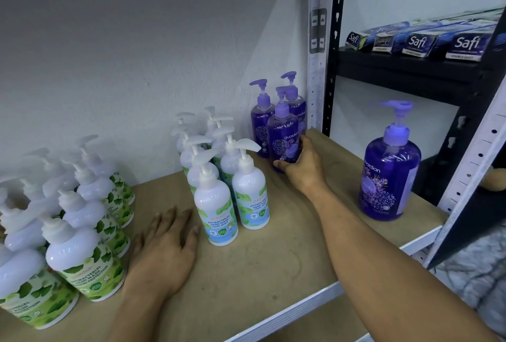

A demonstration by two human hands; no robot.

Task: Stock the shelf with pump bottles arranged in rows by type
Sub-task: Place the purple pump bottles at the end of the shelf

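A purple pump bottle is held by the right grip, fingers curled round it, near the back right corner of the shelf, just before two more purple bottles. The left grip is laid flat, fingers straight, near the front edge.

Grey wall, black rack alongside

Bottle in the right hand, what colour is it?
The bottle is purple with a lighter purple pump; the head view shows it.
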